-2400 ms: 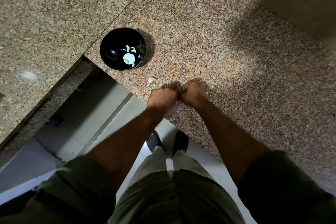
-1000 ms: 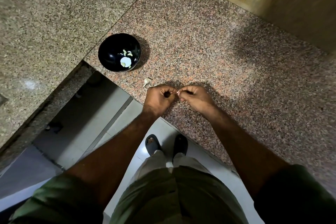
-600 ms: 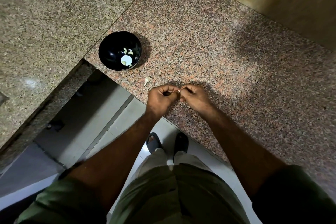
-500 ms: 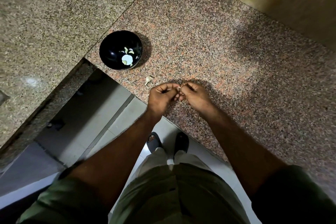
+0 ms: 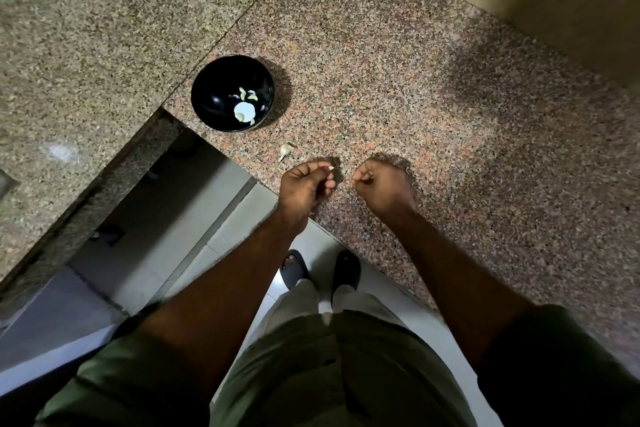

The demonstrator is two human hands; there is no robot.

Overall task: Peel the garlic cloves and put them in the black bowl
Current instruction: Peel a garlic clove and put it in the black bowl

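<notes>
Hands now drawn apart, left hand (image 5: 306, 184) with its grip pinching a pale garlic clove (image 5: 330, 168), right hand (image 5: 381, 184) clenched, contents unclear, unpeeled clove (image 5: 285, 150) on tabletop (image 5: 433, 80) just beyond, black bowl (image 5: 214, 94) far left holding peeled pieces.

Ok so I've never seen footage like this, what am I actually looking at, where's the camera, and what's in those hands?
There is no machine here. The camera sits on a person's head and looks down, so you see their own arms, shorts and sandalled feet. They stand at a speckled granite counter. On it is a black bowl holding a few pale garlic pieces, and beside the bowl lies one loose garlic clove. The left hand pinches a small pale piece of garlic at its fingertips. The right hand is curled too, with a tiny pale fleck at its fingertips, too small to tell if it is peel. The two hands are apart, not touching.
</notes>
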